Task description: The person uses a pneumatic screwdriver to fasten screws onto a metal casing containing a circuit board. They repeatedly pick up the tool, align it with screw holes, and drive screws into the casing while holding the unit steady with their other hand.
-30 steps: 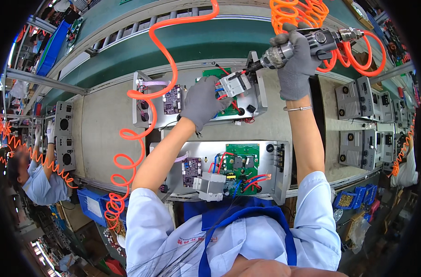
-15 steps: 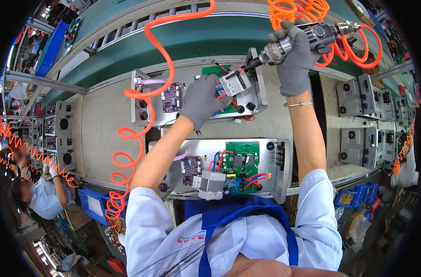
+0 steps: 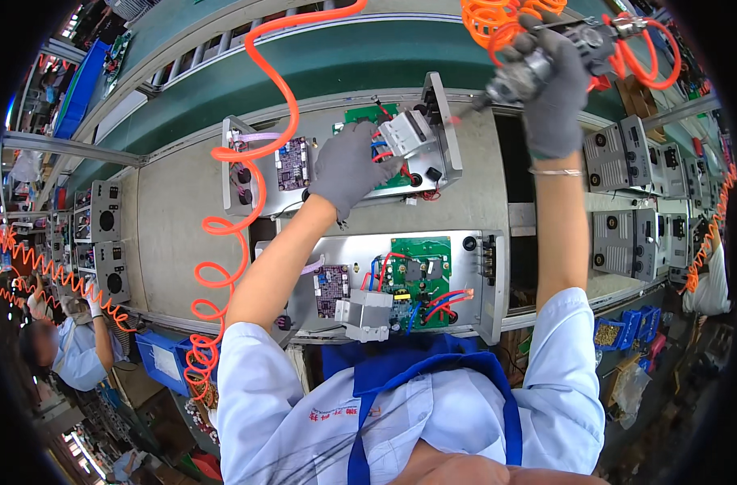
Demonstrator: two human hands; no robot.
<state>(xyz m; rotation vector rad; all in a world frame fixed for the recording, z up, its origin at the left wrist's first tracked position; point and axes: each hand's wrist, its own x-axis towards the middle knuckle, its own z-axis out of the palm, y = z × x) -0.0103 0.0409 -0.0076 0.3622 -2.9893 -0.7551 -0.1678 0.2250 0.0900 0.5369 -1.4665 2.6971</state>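
Note:
My left hand (image 3: 346,167), in a grey glove, reaches over the far metal chassis (image 3: 263,194). Its fingers and thumb close around the left edge of a light-grey block (image 3: 409,133) with red and blue wires, which sits tilted above a green circuit board (image 3: 397,178). Exactly where the fingertips grip is partly hidden. At the upper right, my right hand (image 3: 556,101), gloved too, wraps around an air screwdriver (image 3: 530,74), its bit pointing down-left, beyond the chassis's right end. Motion blurs the tool.
A nearer chassis (image 3: 486,315) carries a green board (image 3: 433,279) and a similar grey block (image 3: 364,315). A coiled orange hose (image 3: 259,190) hangs over the far chassis's left end. Finished-looking grey units (image 3: 623,153) stand at right. Blue bins (image 3: 619,333) sit lower right. A co-worker (image 3: 82,347) is at left.
My right hand has drawn the screwdriver away from the grey block, to the right. My left hand stays at the block. The view has shifted slightly.

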